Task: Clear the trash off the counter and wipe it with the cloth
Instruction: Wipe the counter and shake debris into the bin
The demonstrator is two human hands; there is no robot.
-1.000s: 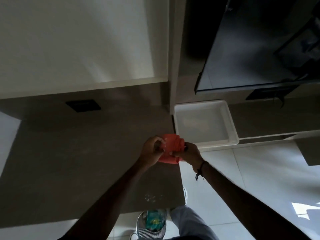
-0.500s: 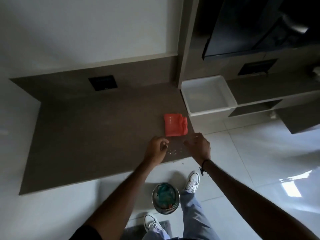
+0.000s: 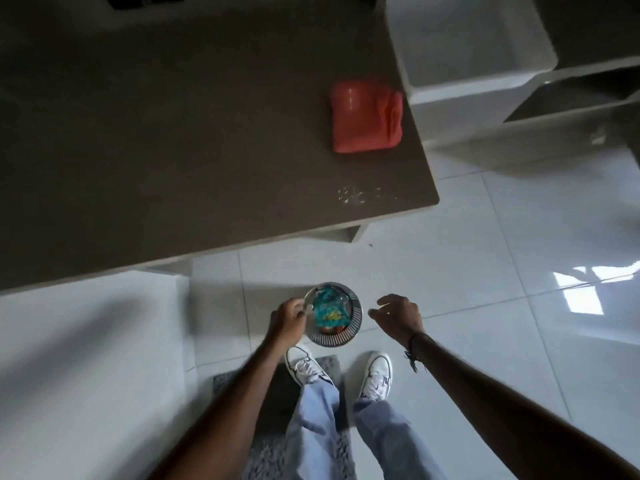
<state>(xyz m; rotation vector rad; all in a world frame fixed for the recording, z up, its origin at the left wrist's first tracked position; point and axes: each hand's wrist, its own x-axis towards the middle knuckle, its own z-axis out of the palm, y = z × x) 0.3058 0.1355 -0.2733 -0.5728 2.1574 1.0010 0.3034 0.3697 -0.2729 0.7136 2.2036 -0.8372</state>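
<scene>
I had the view tipped straight down: both arms reached over the white tiled floor (image 3: 485,271) toward the small metal bin (image 3: 334,318) standing just ahead of the white sneakers (image 3: 308,370). My left hand (image 3: 287,323) sat at the bin's left rim, fingers curled in around something small and pale; I could not tell what it was. The right hand (image 3: 398,317) hovered just beside the bin's right edge, fingers spread loose and holding nothing. Inside the bin, a teal and yellow wrapper (image 3: 327,310) lay on top. Up on the dark counter (image 3: 173,133), the red cloth (image 3: 367,117) lay folded near the right edge, well apart from both hands. A scatter of pale crumbs (image 3: 353,195) lay near the counter's front corner, below the cloth. Beside the counter stood a white tub (image 3: 485,88).
</scene>
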